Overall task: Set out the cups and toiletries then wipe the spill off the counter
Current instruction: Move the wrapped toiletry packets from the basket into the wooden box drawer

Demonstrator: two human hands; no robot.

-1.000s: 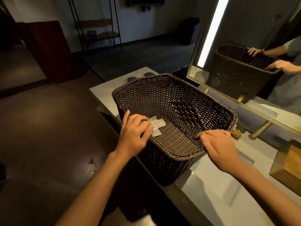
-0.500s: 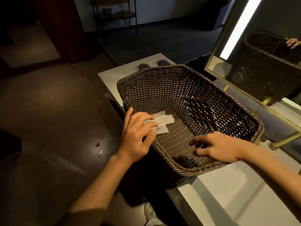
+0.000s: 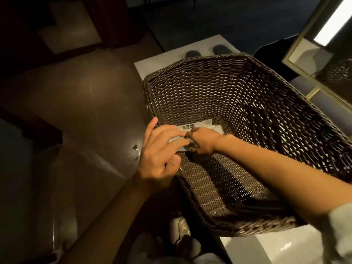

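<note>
At the near-left corner inside the wicker basket [image 3: 247, 103], flat toiletry packets [image 3: 208, 127] lie long axis left-right, just beyond both hands: left hand [image 3: 162, 149] curled over the rim pinching one packet's edge, right hand [image 3: 202, 141] fingers-down on them, grip unclear, equally near.
</note>
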